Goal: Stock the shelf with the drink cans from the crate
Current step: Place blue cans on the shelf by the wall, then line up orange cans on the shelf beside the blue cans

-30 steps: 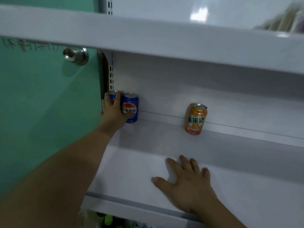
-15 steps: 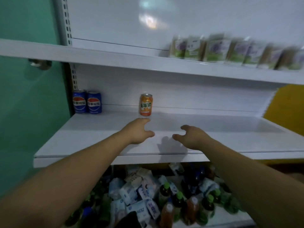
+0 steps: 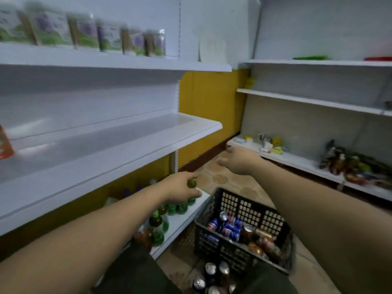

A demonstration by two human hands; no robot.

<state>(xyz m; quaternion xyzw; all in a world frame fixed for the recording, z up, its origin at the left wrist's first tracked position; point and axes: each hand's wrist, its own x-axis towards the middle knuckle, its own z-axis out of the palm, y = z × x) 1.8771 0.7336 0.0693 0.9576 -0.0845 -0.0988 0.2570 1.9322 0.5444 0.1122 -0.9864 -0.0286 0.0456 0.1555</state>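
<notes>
Drink cans (image 3: 228, 228) lie heaped in the black crate (image 3: 250, 209), blue ones toward its left side and orange and red ones toward its right. The crate stands on the tiled floor (image 3: 222, 179) just beside the end of the bottom shelf (image 3: 180, 225). From my feed I also make out several loose cans (image 3: 211, 272) standing upright on the floor against the crate's near wall. The middle shelf (image 3: 106, 149) carries a single orange can (image 3: 5, 143) near its back, cut off by the left border of my view. My left hand (image 3: 179, 190) hangs in the air above the bottom shelf's end, fingers loosely curled and grasping nothing that I can see, with green-capped bottles (image 3: 158, 221) crowded on that shelf below it. My right hand (image 3: 238, 161) is held out above the floor beyond the crate's far wall, fingers relaxed and released, apart from everything. Blurred cartons (image 3: 89, 37) line the top shelf, and the side shelving (image 3: 297, 160) on the right holds small items too smeared to name.
</notes>
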